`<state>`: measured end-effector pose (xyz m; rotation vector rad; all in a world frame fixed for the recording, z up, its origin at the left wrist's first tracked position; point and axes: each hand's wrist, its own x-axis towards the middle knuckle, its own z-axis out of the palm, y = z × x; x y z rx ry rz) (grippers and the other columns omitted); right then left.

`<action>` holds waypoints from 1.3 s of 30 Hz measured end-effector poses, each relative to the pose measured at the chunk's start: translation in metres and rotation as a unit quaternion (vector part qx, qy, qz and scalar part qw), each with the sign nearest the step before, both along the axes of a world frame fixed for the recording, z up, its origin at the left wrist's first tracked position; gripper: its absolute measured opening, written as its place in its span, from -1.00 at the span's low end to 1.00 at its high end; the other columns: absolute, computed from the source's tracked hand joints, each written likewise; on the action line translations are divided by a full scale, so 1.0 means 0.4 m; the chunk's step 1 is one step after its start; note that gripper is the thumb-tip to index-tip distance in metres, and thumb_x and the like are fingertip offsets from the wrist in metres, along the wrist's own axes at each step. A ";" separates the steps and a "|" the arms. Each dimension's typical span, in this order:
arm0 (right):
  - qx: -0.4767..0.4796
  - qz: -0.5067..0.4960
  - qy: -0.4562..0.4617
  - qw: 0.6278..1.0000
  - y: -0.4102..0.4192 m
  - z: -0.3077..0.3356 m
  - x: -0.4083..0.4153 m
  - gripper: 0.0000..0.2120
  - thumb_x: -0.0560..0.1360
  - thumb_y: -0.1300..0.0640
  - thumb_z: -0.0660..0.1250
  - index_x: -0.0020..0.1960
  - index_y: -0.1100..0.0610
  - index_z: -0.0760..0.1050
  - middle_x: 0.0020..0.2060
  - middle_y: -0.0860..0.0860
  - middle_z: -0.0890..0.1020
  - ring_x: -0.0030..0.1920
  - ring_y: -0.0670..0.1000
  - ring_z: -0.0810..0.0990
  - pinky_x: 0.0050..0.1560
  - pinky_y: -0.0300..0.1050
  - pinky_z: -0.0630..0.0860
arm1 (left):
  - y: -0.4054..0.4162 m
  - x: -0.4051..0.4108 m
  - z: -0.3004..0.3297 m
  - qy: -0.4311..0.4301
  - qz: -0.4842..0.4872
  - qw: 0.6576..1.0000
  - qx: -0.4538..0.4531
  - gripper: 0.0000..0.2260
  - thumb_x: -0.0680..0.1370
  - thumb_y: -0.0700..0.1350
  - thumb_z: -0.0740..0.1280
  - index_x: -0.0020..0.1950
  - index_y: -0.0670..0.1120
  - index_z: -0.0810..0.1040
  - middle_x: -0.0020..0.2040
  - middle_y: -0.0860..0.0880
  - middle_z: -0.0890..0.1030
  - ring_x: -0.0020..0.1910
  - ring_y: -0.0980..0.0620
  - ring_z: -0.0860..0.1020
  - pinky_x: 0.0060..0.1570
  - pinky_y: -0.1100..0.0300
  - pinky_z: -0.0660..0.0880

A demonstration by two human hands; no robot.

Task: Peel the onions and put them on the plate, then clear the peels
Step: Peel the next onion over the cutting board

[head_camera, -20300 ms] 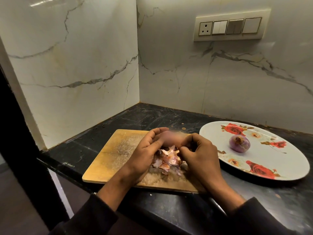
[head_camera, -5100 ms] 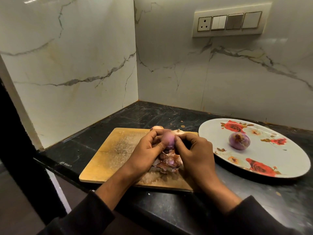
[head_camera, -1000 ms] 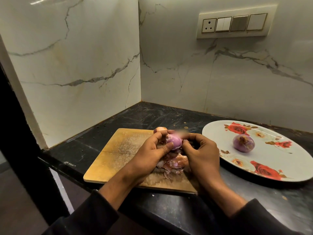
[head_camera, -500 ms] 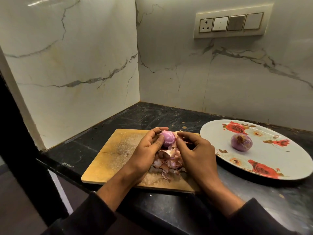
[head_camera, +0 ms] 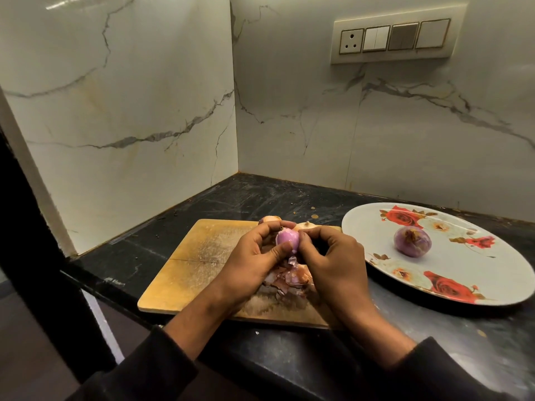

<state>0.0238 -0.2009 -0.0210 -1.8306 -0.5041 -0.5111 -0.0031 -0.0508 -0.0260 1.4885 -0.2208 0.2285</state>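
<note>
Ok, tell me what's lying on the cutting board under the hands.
On the cutting board, a pile of onion peels shows between the left hand and right hand, below the held onion. The hands cover the rest of it.

A purple onion [head_camera: 287, 240] is held above peels [head_camera: 289, 280]; another peeled onion [head_camera: 412, 241] sits on the plate [head_camera: 463, 273].

I saw a pale purple onion [head_camera: 287, 240] held over a tan, yellow-brown cutting board [head_camera: 199, 261] streaked with pale scuffs. Below the onion lay pink and brownish peels [head_camera: 289, 280]. Right of the board, a white plate [head_camera: 463, 287] bore red roses with brown leaves, and on it sat a darker purple onion [head_camera: 412, 241] with a brown patch. The counter [head_camera: 231, 198] under the board was black, the walls [head_camera: 130, 96] behind it white marble with grey veins.
</note>
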 end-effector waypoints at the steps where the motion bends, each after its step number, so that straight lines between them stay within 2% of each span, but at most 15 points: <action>1: 0.000 -0.003 -0.004 1.000 0.001 0.003 -0.004 -0.90 0.55 0.16 0.44 -0.09 -0.02 0.67 -0.34 -0.25 0.62 -0.23 -0.26 0.63 -0.27 -0.44 0.48 | 0.000 0.000 0.001 -0.001 -0.003 1.000 0.002 -0.69 0.55 -0.16 0.39 0.29 -0.12 0.56 0.21 -0.14 0.66 0.23 -0.11 0.63 0.25 -0.12 0.54; 7: -0.004 -0.024 -0.011 1.000 0.007 0.005 -0.012 -0.94 0.54 0.18 0.44 -0.04 0.09 0.69 -0.32 -0.27 0.57 -0.17 -0.35 0.58 -0.24 -0.51 0.43 | -0.001 -0.003 0.005 -0.001 -0.012 1.000 0.000 -0.69 0.55 -0.22 0.38 0.29 -0.15 0.55 0.19 -0.12 0.67 0.23 -0.08 0.63 0.26 -0.10 0.54; 13: 0.019 -0.020 -0.001 1.000 0.010 0.005 -0.018 -0.93 0.54 0.20 0.43 -0.04 0.04 0.66 -0.30 -0.29 0.55 -0.17 -0.39 0.57 -0.23 -0.51 0.44 | -0.003 -0.005 0.006 -0.007 -0.003 1.000 0.011 -0.69 0.54 -0.27 0.38 0.28 -0.13 0.55 0.18 -0.08 0.67 0.22 -0.05 0.63 0.22 -0.01 0.58; 18: 0.033 -0.017 0.004 0.999 0.010 0.007 -0.021 -0.87 0.53 0.18 0.45 -0.08 -0.05 0.60 -0.30 -0.29 0.57 -0.17 -0.36 0.59 -0.23 -0.49 0.46 | -0.003 -0.008 0.008 -0.006 -0.004 1.000 0.013 -0.70 0.55 -0.30 0.37 0.27 -0.12 0.56 0.19 -0.07 0.67 0.21 -0.03 0.63 0.19 0.00 0.59; 24: 0.041 -0.009 0.018 0.999 0.009 0.008 -0.017 -0.88 0.53 0.18 0.45 -0.04 -0.04 0.62 -0.28 -0.26 0.60 -0.17 -0.34 0.61 -0.24 -0.49 0.47 | -0.004 -0.011 0.011 -0.011 -0.001 1.000 0.013 -0.70 0.53 -0.34 0.37 0.24 -0.11 0.57 0.18 -0.06 0.66 0.20 -0.04 0.64 0.15 0.05 0.61; 30: 0.026 -0.022 0.030 0.999 0.008 0.000 -0.004 -0.94 0.54 0.17 0.45 -0.01 0.06 0.67 -0.26 -0.23 0.62 -0.15 -0.30 0.60 -0.24 -0.49 0.45 | -0.001 -0.007 0.008 -0.002 0.002 1.000 0.028 -0.70 0.55 -0.34 0.37 0.26 -0.12 0.56 0.22 -0.11 0.65 0.23 -0.06 0.63 0.21 -0.03 0.58; 39: 0.055 -0.032 0.062 0.996 0.007 -0.010 0.007 -0.91 0.55 0.19 0.43 -0.01 0.02 0.66 -0.21 -0.15 0.66 -0.17 -0.18 0.64 -0.20 -0.40 0.54 | -0.006 -0.008 0.011 -0.005 0.008 0.999 0.031 -0.69 0.53 -0.35 0.37 0.25 -0.12 0.56 0.19 -0.07 0.65 0.21 -0.04 0.63 0.17 0.04 0.61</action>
